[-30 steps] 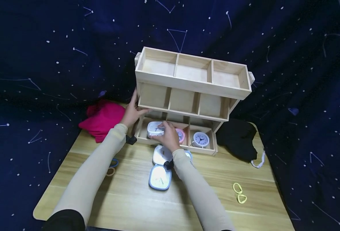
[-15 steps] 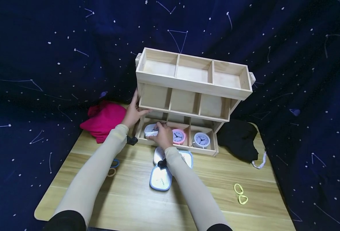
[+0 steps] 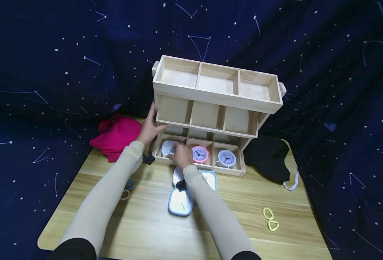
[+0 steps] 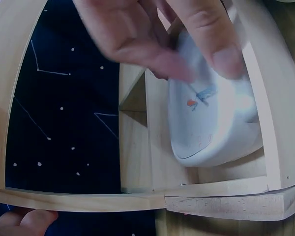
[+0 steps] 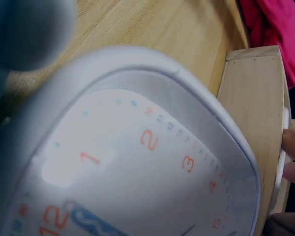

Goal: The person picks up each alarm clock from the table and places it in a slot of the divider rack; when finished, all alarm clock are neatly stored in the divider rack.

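A square white alarm clock [image 3: 168, 147] sits in the left bottom compartment of a three-tier wooden shelf [image 3: 217, 94]. My right hand [image 3: 182, 155] pinches it at its right side, thumb in front. The left wrist view shows the clock [image 4: 206, 123] leaning between the compartment walls, the fingers [image 4: 152, 59] blurred on top. My left hand [image 3: 149, 128] grips the shelf's left side, thumb on the front edge, other fingers behind. To the right stand a round pink clock [image 3: 200, 154] and a round white clock [image 3: 226, 158], one per compartment.
Several square clocks lie on the table below the shelf, one blue-rimmed [image 3: 181, 201], another [image 3: 209, 179] partly under my right sleeve. Pink cloth [image 3: 120, 137] lies left, a black cloth bag [image 3: 266, 159] right. Yellow rings [image 3: 268, 213] and a blue ring [image 3: 129, 185] lie on the table.
My right hand has moved left and down, bringing the square clock from above the front edge into the left bottom compartment. The pink clock shows more fully. My left hand stays in place.
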{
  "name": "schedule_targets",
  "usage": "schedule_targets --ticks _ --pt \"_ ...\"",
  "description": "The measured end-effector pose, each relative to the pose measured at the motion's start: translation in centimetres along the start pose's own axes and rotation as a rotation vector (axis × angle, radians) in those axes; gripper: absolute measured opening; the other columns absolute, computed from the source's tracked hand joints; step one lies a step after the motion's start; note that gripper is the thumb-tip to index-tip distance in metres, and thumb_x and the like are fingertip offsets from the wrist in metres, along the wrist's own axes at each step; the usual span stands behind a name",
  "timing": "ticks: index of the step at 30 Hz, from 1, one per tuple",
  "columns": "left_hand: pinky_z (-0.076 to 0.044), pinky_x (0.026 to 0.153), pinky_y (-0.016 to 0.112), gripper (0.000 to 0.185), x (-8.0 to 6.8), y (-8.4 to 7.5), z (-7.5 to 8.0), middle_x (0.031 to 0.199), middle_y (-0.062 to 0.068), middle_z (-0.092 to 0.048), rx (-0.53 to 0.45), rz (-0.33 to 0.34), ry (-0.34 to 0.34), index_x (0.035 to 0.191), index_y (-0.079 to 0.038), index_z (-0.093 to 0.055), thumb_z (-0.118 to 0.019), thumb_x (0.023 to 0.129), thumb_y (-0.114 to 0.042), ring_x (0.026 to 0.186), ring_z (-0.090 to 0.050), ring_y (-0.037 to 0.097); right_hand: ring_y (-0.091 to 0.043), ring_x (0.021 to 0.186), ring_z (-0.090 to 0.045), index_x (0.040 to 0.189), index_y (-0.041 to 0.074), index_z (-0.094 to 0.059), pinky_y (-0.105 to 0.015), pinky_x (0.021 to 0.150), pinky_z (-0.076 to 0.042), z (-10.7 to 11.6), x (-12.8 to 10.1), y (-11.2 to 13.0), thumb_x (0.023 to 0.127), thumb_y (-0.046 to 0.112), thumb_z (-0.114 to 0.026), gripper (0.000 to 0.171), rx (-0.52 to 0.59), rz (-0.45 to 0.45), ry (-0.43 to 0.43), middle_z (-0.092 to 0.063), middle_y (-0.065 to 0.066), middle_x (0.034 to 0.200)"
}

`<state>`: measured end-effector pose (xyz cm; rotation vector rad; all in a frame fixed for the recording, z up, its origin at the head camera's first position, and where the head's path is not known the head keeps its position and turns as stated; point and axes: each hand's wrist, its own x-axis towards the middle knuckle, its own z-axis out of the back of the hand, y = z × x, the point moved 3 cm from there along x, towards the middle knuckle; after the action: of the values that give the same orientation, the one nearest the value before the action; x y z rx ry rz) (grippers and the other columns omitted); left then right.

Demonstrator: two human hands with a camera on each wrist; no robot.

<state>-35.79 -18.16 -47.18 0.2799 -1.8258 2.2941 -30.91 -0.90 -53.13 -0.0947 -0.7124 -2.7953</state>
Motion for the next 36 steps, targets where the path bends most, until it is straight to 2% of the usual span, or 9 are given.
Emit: schedule_targets --ticks 5,10,12,15,19,24,27,32,36 --pt "-0.038 0.127 0.054 0.124 0.1 0.1 0.0 0.180 0.010 -0.015 -0.017 -0.007 0.002 0.173 -0.033 0.004 -0.085 0.091 -0.006 0.161 -0.031 0.037 -0.033 0.106 -0.076 0.111 0.010 -0.081 -0.046 0.096 -0.060 0.5 -0.2 -0.5 0.084 0.024 -0.091 0.032 0.062 0.009 0.075 -0.081 -0.009 0.117" --pt "-0.039 0.126 0.055 0.122 0.0 -0.1 0.3 0.180 0.012 -0.018 -0.004 -0.016 -0.010 0.173 -0.033 0.002 -0.085 0.091 -0.007 0.160 -0.033 0.038 -0.037 0.124 -0.071 0.125 0.005 -0.078 -0.049 0.108 -0.057 0.8 -0.2 -1.1 0.090 0.020 -0.085 0.038 0.150 0.042 0.145 -0.072 -0.015 0.139" --pt "-0.038 0.126 0.055 0.122 0.0 -0.1 0.4 0.180 0.012 -0.017 0.001 -0.017 -0.011 0.174 -0.031 0.002 -0.085 0.091 -0.007 0.160 -0.032 0.038 -0.039 0.129 -0.069 0.126 0.003 -0.077 -0.050 0.111 -0.055 1.1 -0.4 -1.5 0.093 0.018 -0.081 0.036 0.184 0.065 0.134 -0.068 -0.019 0.144" --pt "-0.037 0.127 0.054 0.121 0.0 0.0 0.3 0.180 0.011 -0.018 0.000 -0.009 -0.008 0.173 -0.032 0.001 -0.084 0.092 -0.006 0.161 -0.031 0.037 -0.040 0.126 -0.069 0.124 -0.001 -0.077 -0.050 0.111 -0.055 1.9 -1.1 -2.1 0.096 0.011 -0.075 0.030 0.230 0.114 0.090 -0.067 -0.023 0.143" --pt "-0.037 0.128 0.055 0.121 0.0 0.0 0.1 0.180 0.011 -0.016 -0.001 -0.001 -0.007 0.174 -0.031 0.002 -0.084 0.092 -0.006 0.161 -0.030 0.038 -0.039 0.112 -0.071 0.119 -0.003 -0.077 -0.051 0.103 -0.057 3.5 -2.4 -3.3 0.098 0.005 -0.069 0.024 0.228 0.169 0.016 -0.073 -0.022 0.129" --pt "-0.034 0.130 0.052 0.124 0.1 0.0 -0.1 0.180 0.010 -0.015 0.001 -0.006 -0.009 0.173 -0.035 0.003 -0.086 0.091 -0.007 0.162 -0.028 0.037 -0.040 0.123 -0.064 0.118 0.001 -0.078 -0.055 0.112 -0.049 5.1 -4.8 -5.2 0.097 0.017 -0.074 0.026 0.107 0.175 -0.053 -0.075 -0.017 0.122" --pt "-0.033 0.131 0.052 0.124 0.2 0.2 -0.1 0.180 0.009 -0.016 -0.007 -0.018 -0.011 0.173 -0.036 0.002 -0.086 0.090 -0.007 0.162 -0.029 0.037 -0.039 0.124 -0.060 0.123 0.004 -0.077 -0.057 0.108 -0.050 5.6 -6.4 -6.4 0.096 0.025 -0.078 0.034 0.054 0.161 -0.045 -0.071 -0.017 0.124" --pt "-0.034 0.130 0.053 0.124 0.2 -0.1 0.0 0.180 0.009 -0.015 -0.021 -0.018 -0.009 0.173 -0.034 0.002 -0.086 0.090 -0.005 0.162 -0.028 0.037 -0.041 0.131 -0.055 0.130 0.007 -0.074 -0.060 0.113 -0.046 6.1 -9.1 -7.9 0.093 0.038 -0.083 0.050 0.048 0.137 -0.019 -0.064 -0.019 0.135" --pt "-0.033 0.130 0.054 0.123 0.1 -0.3 -0.2 0.180 0.011 -0.014 -0.007 0.004 0.001 0.173 -0.032 0.004 -0.084 0.092 -0.004 0.162 -0.027 0.038 -0.043 0.133 -0.053 0.136 0.010 -0.071 -0.062 0.114 -0.044 6.2 -11.3 -8.9 0.087 0.042 -0.088 0.060 0.067 0.164 -0.033 -0.062 -0.023 0.141"
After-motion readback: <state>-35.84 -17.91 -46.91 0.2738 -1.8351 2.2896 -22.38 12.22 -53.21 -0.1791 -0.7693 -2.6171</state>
